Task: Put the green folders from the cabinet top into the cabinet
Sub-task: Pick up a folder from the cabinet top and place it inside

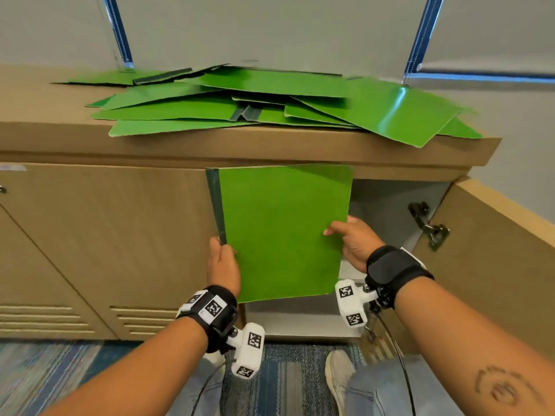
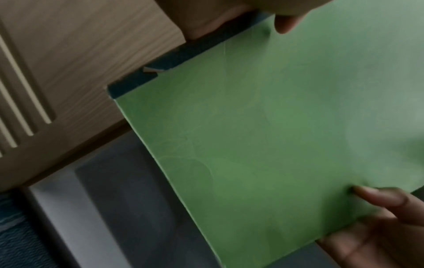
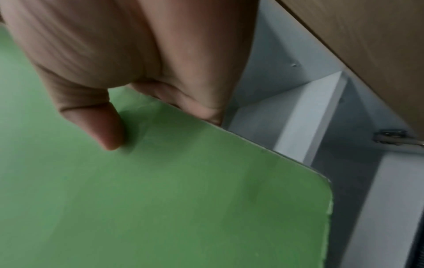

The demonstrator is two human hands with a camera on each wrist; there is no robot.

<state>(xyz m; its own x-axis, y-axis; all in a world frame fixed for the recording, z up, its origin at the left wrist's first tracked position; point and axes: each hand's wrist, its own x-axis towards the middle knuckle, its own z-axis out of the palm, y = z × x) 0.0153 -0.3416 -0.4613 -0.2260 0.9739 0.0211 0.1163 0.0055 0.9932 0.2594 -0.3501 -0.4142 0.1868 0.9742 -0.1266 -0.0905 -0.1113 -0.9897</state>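
Head view: my left hand [image 1: 223,267] and right hand [image 1: 354,243] pinch one flat green card folder [image 1: 282,232] before the open wooden cabinet [image 1: 390,205]; a messy green folder pile [image 1: 255,106] sits above.

The held green folder [image 1: 283,232] blocks most of the open cabinet [image 1: 387,202] interior, so its contents can't be told. The right hand [image 1: 353,241] has its fingers tucked behind the folder, unseen. Lower folders in the pile [image 1: 258,106] are buried under others. Both wrist views are blurry.
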